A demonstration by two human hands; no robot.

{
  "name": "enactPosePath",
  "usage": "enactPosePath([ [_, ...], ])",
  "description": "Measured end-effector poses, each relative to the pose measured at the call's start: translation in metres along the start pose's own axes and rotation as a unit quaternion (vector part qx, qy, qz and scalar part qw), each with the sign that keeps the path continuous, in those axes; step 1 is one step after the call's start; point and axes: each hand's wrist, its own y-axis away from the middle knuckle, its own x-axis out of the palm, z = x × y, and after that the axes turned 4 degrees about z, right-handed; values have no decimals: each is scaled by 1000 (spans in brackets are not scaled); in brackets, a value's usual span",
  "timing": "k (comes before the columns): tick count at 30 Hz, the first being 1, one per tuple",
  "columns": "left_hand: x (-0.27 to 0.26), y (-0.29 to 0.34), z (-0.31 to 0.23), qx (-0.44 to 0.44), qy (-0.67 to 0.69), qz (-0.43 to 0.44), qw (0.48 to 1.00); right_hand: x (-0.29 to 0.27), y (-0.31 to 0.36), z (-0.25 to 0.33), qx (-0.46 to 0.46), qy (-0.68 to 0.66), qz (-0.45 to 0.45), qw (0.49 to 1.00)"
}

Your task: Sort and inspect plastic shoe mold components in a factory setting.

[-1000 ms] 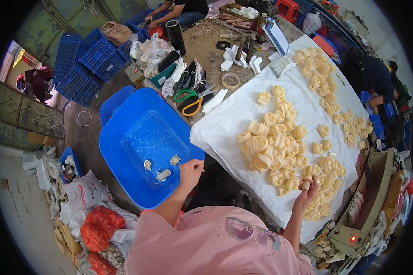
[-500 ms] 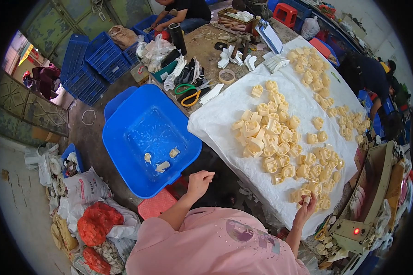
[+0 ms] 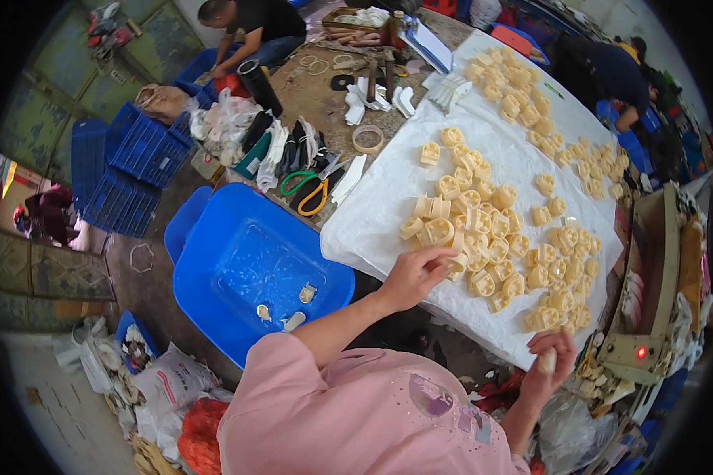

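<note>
My left hand (image 3: 413, 279) reaches to the near left edge of a heap of cream plastic parts (image 3: 483, 229), rounded pieces with hollow, ribbed ends. Its thumb and fingertips close around one cream plastic part (image 3: 457, 266) there. At the table's near right edge my right hand (image 3: 556, 354) is curled, just below a second cluster of these parts (image 3: 562, 277). A small whitish thing shows at its thumb; whether it is a held piece or a wrap on the thumb, I cannot tell. A blue tub (image 3: 214, 317) on my left holds a few small pieces.
White sheeting (image 3: 372, 229) covers the table's right part. Scissors (image 3: 313, 198), a tape roll (image 3: 367, 139) and gloves lie beyond the tub. Blue crates (image 3: 123, 202) stand at left. A machine with a red light (image 3: 630, 348) borders the right. Two people work farther off.
My left hand has gone from beside the tub rightward to the heap, closing at a part. My right hand has drawn back from the near cluster toward the table edge. The view has shifted.
</note>
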Motion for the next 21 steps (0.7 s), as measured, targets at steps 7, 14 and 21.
enactPosePath([
  [7,31,-23,-2,93,-9,170,981,75,-54,147,-372,-459,16,807],
  [14,38,7,21,25,-8,256,966,83,-41,160,-310,-329,-12,892],
  [21,79,5,25,-7,-36,409,912,-8,37,152,-228,-229,111,940],
])
